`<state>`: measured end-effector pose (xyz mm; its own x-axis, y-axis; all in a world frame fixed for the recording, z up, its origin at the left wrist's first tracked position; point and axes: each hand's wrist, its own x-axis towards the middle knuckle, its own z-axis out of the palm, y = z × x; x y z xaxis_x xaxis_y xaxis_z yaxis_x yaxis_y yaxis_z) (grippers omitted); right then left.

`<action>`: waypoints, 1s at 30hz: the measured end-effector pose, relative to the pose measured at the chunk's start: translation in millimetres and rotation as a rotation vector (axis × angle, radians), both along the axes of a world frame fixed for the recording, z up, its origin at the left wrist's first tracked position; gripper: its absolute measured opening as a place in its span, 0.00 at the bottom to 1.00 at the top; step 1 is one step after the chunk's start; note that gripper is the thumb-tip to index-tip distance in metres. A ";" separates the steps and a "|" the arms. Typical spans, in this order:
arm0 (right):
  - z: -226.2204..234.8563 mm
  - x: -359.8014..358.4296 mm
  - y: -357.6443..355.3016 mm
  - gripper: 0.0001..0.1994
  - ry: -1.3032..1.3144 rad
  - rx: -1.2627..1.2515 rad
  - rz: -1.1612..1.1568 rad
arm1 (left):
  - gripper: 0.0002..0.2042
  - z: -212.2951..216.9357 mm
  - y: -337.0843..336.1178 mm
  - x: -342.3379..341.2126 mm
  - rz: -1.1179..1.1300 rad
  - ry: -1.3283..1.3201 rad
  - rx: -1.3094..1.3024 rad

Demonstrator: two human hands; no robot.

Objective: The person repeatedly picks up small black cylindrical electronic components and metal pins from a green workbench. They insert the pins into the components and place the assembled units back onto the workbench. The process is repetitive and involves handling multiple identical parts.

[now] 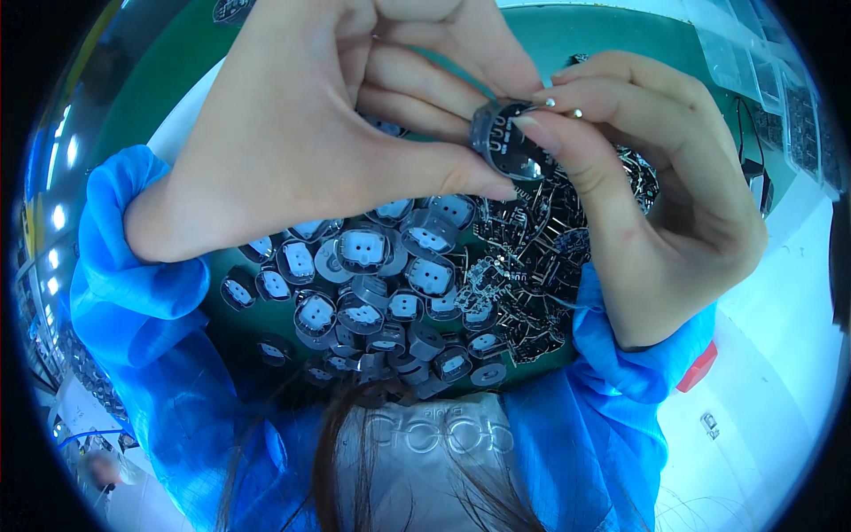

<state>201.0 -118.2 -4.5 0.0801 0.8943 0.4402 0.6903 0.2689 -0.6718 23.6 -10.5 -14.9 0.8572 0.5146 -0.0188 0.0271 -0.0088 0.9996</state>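
Note:
Up at the top middle, my left hand point(284, 142) holds a round dark translucent casing point(481, 133) between thumb and fingers. My right hand point(665, 177) comes in from the right and pinches a black circuit board point(510, 142) with pale markings at the casing's open side. Two small shiny metal tips stick out by the right fingertips. How deep the board sits in the casing I cannot tell. Below my hands lies a heap of similar round casings point(363, 248) with white inner faces. Beside it on the right is a tangled pile of black circuit boards point(536, 284) with metal pins.
Both heaps lie on a green work surface point(239, 332). Clear plastic bins point(784, 97) stand at the far right. A red object point(698, 368) is by my right sleeve, and a small metal part point(709, 426) lies on the white surface there.

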 end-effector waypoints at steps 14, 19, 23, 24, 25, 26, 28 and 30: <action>-4.9 -3.0 8.4 0.12 -0.209 0.136 0.062 | 0.14 -0.7 2.9 0.9 -0.049 0.007 -0.055; 1.0 -16.7 0.0 0.17 0.569 -0.355 0.077 | 0.12 3.0 4.5 -2.5 -0.024 0.034 -0.058; -4.7 -11.5 -5.4 0.15 0.373 -0.335 0.095 | 0.10 -5.9 10.6 6.7 -0.039 0.029 -0.060; -5.9 -11.8 -6.4 0.15 0.327 -0.301 0.066 | 0.10 -6.2 12.5 9.6 -0.040 0.035 -0.056; -6.5 -12.0 -6.1 0.15 0.305 -0.277 0.060 | 0.09 -6.6 13.2 9.5 -0.027 0.039 -0.052; -7.8 -12.1 -5.9 0.15 0.283 -0.255 0.049 | 0.09 -8.1 14.1 10.5 -0.016 0.045 -0.044; -8.3 -10.1 0.2 0.15 0.305 -0.231 0.047 | 0.08 -2.9 19.4 7.3 0.046 0.075 -0.007; -4.2 -6.6 8.0 0.14 0.349 -0.223 0.015 | 0.08 12.8 29.0 -1.7 0.160 0.168 0.086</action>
<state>194.5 -110.2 -8.7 0.1763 0.9670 0.1838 0.4079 0.0982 -0.9077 21.9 18.5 -2.1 0.7534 0.6493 -0.1042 0.2005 -0.0758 0.9768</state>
